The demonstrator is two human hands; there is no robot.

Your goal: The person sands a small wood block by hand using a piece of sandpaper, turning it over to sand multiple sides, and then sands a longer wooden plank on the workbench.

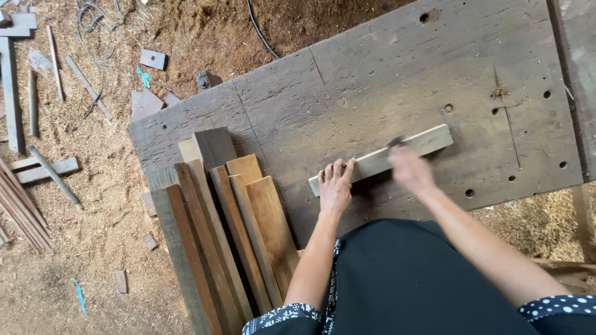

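Black-clothed lap fills the bottom edge, and leftward a stack of long brown wooden planks (pixel 223 236) leans on the scarred grey wooden workbench (pixel 385 80). Left hand (pixel 336 186), fingers spread, presses the pale wooden strip (pixel 379 160) flat mid-bench; keep that weight steady. Right hand (pixel 411 170) is blurred, curled round a small dark tool (pixel 396 142) (its exact grip I cannot tell): short, even strokes along the grain.
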